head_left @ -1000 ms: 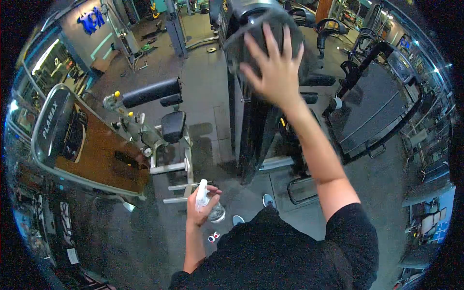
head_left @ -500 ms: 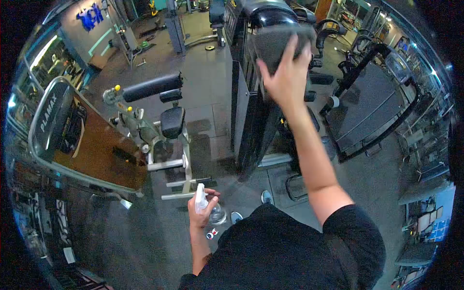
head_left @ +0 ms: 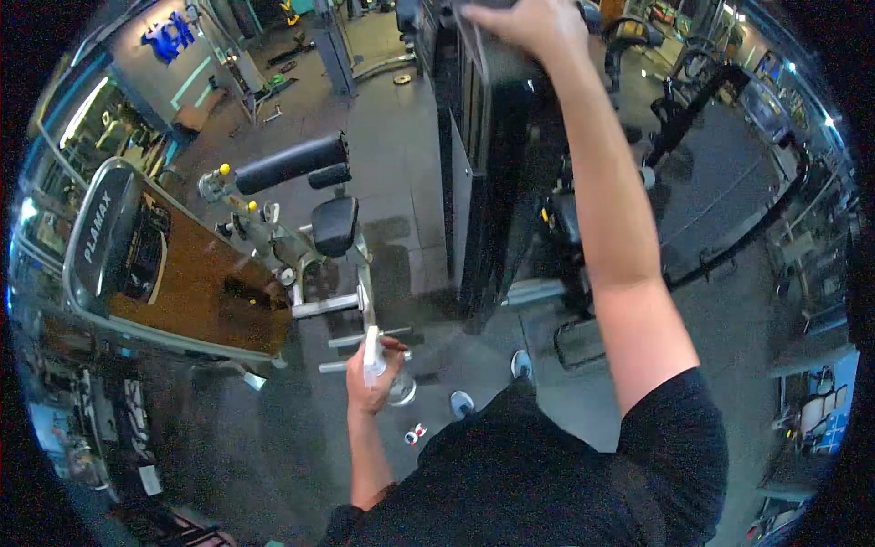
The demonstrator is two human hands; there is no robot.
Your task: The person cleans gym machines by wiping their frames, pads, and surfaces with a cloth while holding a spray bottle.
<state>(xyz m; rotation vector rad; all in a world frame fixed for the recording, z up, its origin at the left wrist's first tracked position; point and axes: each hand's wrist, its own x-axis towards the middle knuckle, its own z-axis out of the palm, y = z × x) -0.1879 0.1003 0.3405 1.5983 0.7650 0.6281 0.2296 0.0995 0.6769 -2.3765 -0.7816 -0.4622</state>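
My left hand [head_left: 370, 381] is wrapped round a clear spray bottle [head_left: 401, 390] with a white spray head, low in the middle of the head view. My right hand [head_left: 540, 29] reaches to the top of a tall black machine [head_left: 497, 173]. Its thumb stretches out to the left; the other fingers are blurred or cut off by the top edge of the view. A dark surface lies under the palm, too blurred to tell whether it is cloth or machine.
At the left stands a brown-panelled machine [head_left: 205, 283] marked PLAMAX, beside a black padded seat [head_left: 335, 225] and a roller pad [head_left: 290, 163]. A black-framed treadmill-like machine [head_left: 720, 173] is at the right. A small red and white object [head_left: 416, 435] lies near my shoes [head_left: 462, 402].
My right hand has moved up over the machine top, towards the upper edge of the view. The dark piece under it no longer shows clearly. My left hand still holds the bottle.
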